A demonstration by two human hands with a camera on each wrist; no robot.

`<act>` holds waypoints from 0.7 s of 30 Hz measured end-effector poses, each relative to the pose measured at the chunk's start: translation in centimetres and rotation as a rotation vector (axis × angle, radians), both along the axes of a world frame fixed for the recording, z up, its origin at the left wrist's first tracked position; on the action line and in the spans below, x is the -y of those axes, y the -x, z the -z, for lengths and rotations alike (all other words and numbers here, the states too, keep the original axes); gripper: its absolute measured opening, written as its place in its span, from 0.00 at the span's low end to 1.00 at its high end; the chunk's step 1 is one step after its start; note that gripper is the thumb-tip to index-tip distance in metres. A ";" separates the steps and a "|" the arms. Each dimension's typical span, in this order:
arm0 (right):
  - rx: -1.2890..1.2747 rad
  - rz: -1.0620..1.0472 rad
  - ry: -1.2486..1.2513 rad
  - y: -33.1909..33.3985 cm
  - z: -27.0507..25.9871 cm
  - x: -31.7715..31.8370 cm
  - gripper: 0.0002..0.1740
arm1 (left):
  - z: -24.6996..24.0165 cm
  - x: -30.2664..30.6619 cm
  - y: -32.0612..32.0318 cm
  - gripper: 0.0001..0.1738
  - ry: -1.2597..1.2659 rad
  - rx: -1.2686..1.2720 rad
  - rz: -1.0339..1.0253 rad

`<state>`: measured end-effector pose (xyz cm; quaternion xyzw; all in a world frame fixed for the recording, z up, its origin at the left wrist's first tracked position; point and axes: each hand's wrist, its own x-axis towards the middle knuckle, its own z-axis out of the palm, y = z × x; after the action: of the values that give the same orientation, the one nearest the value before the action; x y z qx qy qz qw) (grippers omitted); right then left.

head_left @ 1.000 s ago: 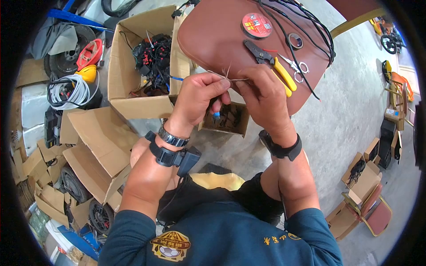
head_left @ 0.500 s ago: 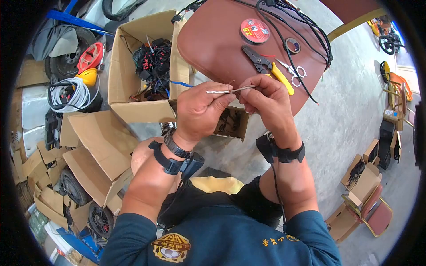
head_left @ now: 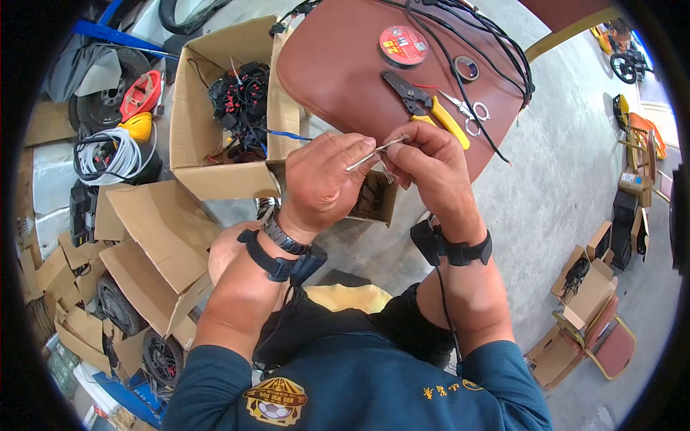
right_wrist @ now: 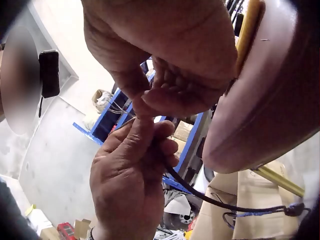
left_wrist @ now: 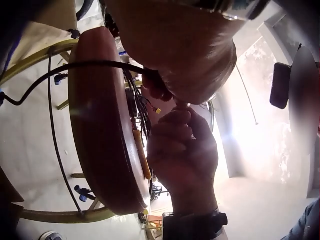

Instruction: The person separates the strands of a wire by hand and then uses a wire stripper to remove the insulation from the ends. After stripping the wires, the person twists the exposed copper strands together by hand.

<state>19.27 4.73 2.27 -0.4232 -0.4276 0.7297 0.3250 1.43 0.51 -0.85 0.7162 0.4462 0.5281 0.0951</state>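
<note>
Above the near edge of a brown padded chair seat (head_left: pixel 323 54), both hands meet fingertip to fingertip. The left hand (head_left: pixel 320 179), back turned up, pinches thin pale wires (head_left: pixel 359 163) between thumb and forefinger. A black cable (right_wrist: pixel 200 196) runs out from under its curled fingers in the right wrist view. The right hand (head_left: pixel 435 169) pinches the same wires close beside the left fingertips. A few loose strands (head_left: pixel 389 174) hang below the pinch. On the seat by the right hand lie yellow-handled wire strippers (head_left: pixel 450 123).
Scissors (head_left: pixel 471 111), a tape roll (head_left: pixel 467 69), a red-labelled round reel (head_left: pixel 403 45) and black cables (head_left: pixel 496 32) lie on the seat. A carton (head_left: pixel 223 183) of tangled wiring stands left; a smaller box (head_left: pixel 374 205) is below the hands. Open cartons (head_left: pixel 154 237) stand lower left.
The left hand has turned over, back upward, and the blue piece below it no longer shows. The right hand has come slightly lower. The wires have shifted to a slant between the fingertips.
</note>
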 end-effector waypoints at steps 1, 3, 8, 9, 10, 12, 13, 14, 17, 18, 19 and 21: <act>-0.002 -0.003 0.001 -0.1 0.1 0.0 0.05 | 0.0 0.0 0.0 0.13 -0.004 -0.026 0.000; -0.008 -0.008 0.002 -0.4 0.3 -0.1 0.05 | 0.1 0.1 0.0 0.15 -0.020 -0.079 0.006; 0.011 0.000 -0.026 -0.5 0.5 0.0 0.05 | 0.3 0.3 -0.3 0.18 -0.036 -0.140 0.027; 0.004 0.000 -0.034 -0.5 0.7 0.0 0.05 | 0.4 0.2 -0.3 0.17 -0.023 -0.117 0.029; 0.001 0.005 -0.059 -0.4 0.7 0.0 0.05 | 0.6 0.2 -0.4 0.16 -0.011 -0.094 0.031; -0.006 0.011 -0.110 -0.1 0.8 0.1 0.05 | 0.7 0.2 -0.3 0.15 0.024 -0.047 0.040; 0.001 0.011 -0.118 0.0 0.8 0.1 0.05 | 0.6 0.1 -0.2 0.14 0.046 -0.023 0.047; 0.007 0.012 -0.125 0.0 0.7 0.1 0.05 | 0.6 0.1 -0.2 0.13 0.067 0.001 0.054; 0.025 0.002 -0.149 0.1 0.7 0.2 0.05 | 0.1 0.2 -0.2 0.10 0.173 0.088 0.072; 0.031 -0.003 -0.158 0.1 0.7 0.2 0.05 | -0.1 0.2 -0.1 0.10 0.216 0.121 0.091; 0.040 -0.002 -0.169 0.2 0.7 0.2 0.05 | -0.4 0.2 0.1 0.09 0.259 0.154 0.110; 0.058 0.000 -0.191 0.3 0.5 0.1 0.05 | -0.5 0.2 0.3 0.08 0.332 0.238 0.151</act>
<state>18.99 4.61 1.74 -0.4115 -0.5042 0.6730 0.3513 1.17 0.35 -0.40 0.6548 0.4577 0.5195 0.3031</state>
